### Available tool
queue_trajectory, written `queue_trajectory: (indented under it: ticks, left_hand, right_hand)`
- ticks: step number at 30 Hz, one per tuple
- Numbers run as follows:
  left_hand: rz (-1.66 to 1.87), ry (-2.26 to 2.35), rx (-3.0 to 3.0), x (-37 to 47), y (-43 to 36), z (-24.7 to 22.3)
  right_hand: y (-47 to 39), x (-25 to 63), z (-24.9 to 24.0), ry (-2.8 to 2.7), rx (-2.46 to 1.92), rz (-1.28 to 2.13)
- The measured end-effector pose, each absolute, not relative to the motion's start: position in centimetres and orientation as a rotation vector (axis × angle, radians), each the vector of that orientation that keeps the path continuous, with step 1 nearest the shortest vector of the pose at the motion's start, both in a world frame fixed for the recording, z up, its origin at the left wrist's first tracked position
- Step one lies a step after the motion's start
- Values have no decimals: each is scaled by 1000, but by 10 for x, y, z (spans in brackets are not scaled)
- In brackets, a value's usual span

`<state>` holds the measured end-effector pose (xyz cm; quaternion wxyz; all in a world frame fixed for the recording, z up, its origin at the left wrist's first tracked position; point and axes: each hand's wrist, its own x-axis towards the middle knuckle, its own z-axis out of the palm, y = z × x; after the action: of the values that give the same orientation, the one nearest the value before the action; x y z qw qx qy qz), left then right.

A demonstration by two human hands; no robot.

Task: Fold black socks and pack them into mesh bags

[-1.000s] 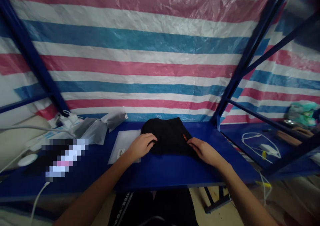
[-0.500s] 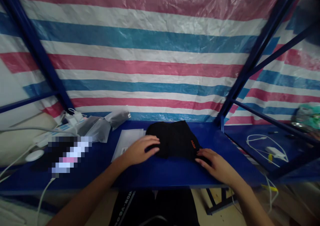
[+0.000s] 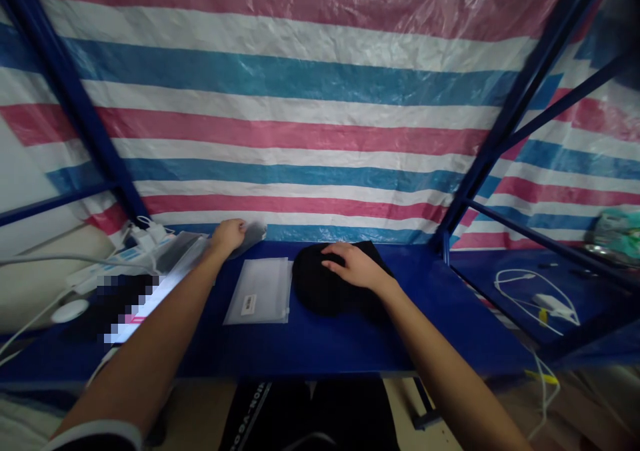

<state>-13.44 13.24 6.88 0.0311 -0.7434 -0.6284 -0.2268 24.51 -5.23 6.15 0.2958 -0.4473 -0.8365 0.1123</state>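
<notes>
A black piece of fabric (image 3: 320, 288) lies on the blue table (image 3: 300, 351), and my right hand (image 3: 353, 264) rests on top of it with its fingers apart. Left of the fabric lies a flat translucent zip bag (image 3: 265, 281) with a small white label. Farther back on the left, my left hand (image 3: 230, 233) is closed at a grey plastic-wrapped packet (image 3: 251, 238) near the striped sheet. Its fingertips are at the packet's near side, partly hidden by the hand.
At the left are a power strip (image 3: 107, 264) with plugs and cables, a pixelated bright screen and a round white object (image 3: 70, 310). Blue metal posts (image 3: 475, 158) frame the table. A white charger (image 3: 553, 306) with cable lies at the right.
My left hand has moved from the fabric back and left to the grey packet, uncovering the zip bag. My right hand has shifted left and up onto the fabric.
</notes>
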Motion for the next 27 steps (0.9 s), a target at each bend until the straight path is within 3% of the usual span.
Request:
queue_trajectory:
  ticks: [6,11,18,27]
  left_hand:
    - [-656,-1856,-2459,-85,109,59]
    - [-709,-1667,-2617,-50,85,57]
    - [-816,-1533,-2575,-25,53,35]
    - [-998,-1123,-2696,-16,34,12]
  right_hand:
    - [-15,236,21,-2483,-1493,527]
    - [-15,253,29,-2470,-1479,614]
    - [12,222,34,-1974,-1642,233]
    - [4,191,6,-1999,-1574,154]
